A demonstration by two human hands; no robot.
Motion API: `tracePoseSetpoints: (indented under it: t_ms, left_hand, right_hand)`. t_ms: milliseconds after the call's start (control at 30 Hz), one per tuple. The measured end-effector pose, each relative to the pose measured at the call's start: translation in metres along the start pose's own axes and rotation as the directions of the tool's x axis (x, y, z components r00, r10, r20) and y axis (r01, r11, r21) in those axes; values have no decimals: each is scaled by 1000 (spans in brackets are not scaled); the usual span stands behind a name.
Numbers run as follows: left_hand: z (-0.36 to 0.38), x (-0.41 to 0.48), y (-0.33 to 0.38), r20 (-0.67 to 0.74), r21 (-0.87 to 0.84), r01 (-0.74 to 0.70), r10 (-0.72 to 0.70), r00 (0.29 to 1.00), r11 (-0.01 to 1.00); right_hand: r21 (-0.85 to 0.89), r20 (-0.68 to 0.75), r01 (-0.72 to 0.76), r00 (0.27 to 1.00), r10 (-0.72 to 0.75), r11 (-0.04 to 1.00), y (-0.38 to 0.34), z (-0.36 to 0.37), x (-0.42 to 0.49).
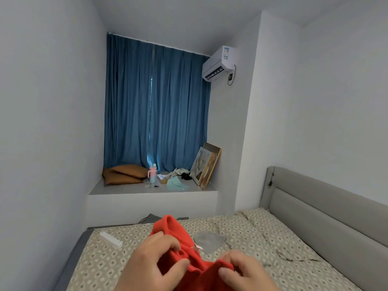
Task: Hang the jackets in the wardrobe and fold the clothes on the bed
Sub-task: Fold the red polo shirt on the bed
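A red garment [174, 234] is held up over the bed [262, 238], close to the camera at the bottom of the view. My left hand [151, 263] grips its left side, fingers curled into the cloth near the collar. My right hand [245, 269] pinches the cloth on the right. The garment's lower part runs out of the frame. A small grey cloth [209, 240] lies flat on the patterned sheet just beyond the garment.
A white remote [111, 239] lies on the bed's left side. A grey padded headboard [327, 211] is at the right. Beyond the bed a window ledge [126, 189] holds brown cushions [123, 174], a pink bottle [152, 173], loose clothes and leaning picture frames [206, 164]. Blue curtains hang behind.
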State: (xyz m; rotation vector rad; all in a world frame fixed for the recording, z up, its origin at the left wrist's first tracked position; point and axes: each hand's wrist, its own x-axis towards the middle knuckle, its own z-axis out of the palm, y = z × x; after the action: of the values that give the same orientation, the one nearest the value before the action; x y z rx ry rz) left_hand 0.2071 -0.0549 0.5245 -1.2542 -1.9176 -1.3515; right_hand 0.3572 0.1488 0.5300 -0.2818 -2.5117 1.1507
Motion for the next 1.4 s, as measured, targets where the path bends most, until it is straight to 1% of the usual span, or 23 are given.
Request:
tracePoseSetpoints:
  t_ms: [67,133,200,267,300,367,433,467,500,533,600,633,700,733,767,833,900,933,1000,1067,1167,1333,1400]
  left_hand:
    - [-12,-4,-9,109,34,26,-29,994,999]
    - [-17,-6,-19,218,139,66,-96,971,988]
    - [-16,-5,-28,345,319,90,-204,916,944]
    - [-11,-7,-36,426,397,144,-321,846,906]
    - [-7,-8,-42,451,369,202,-365,814,907]
    - [-3,-13,-54,520,202,388,-434,736,899]
    - [4,-21,-60,636,111,527,-467,614,843]
    - [9,-26,-63,670,66,590,-474,572,805]
    - [13,-31,-65,680,8,643,-476,557,765]
    - [17,-36,-67,676,-49,683,-479,560,729]
    - [22,-40,-69,625,-199,733,-492,606,650]
    - [24,-39,-68,577,-315,750,-509,638,582]
    - [27,-32,-62,498,-585,723,-542,677,367]
    - [28,-26,-55,474,-687,673,-532,702,275]
    - [29,-20,-49,457,-743,627,-509,730,233]
    - [32,-10,-37,435,-757,590,-457,776,280]
    - [31,-1,-26,419,-748,560,-400,815,356]
    - [30,3,-22,424,-744,550,-368,827,379]
    - [25,9,-14,458,-744,543,-296,838,389]
    - [19,14,-11,485,-745,538,-233,843,394]
    - [4,22,-8,513,-743,536,-172,841,401]
    - [-20,32,-17,495,-759,533,-199,846,373]
    - [-25,34,-20,485,-771,529,-212,848,354]
  right_hand:
    - [-65,-132,109,984,-117,992,-8,1,12]
    - [-57,-271,151,949,-161,987,-16,4,17]
    - [-64,-348,216,910,-225,974,-15,-4,17]
    - [-115,-353,270,888,-294,956,-24,-1,19]
    - [-106,-356,288,882,-307,952,-27,2,19]
    - [-58,-370,282,885,-283,958,-25,4,21]
    - [-39,-374,259,892,-254,965,-23,3,19]
    - [-35,-361,247,901,-242,969,-19,3,18]
    - [-36,-349,232,909,-230,972,-18,3,16]
    - [-34,-331,204,922,-203,978,-18,3,15]
    - [-24,-294,143,945,-144,989,-13,3,12]
    - [-17,-258,106,960,-107,994,-11,2,9]
    - [15,-152,0,988,2,1000,-6,-1,2]
    - [-13,-64,-46,997,45,999,-3,-2,-2]
    - [-60,50,-61,997,64,996,-5,-3,-6]
    - [-87,262,-117,956,136,989,-2,6,-4]
    - [-60,457,-154,874,164,986,6,24,-9]
    - [-84,494,-133,855,157,988,13,31,-7]
    - [-135,444,-49,890,104,990,15,36,-10]
    - [-24,352,-112,929,113,993,13,37,-12]
    - [-4,352,-26,936,26,1000,19,33,-11]
    - [35,312,-17,950,5,999,17,55,13]
    - [130,289,-19,957,-20,991,17,63,19]
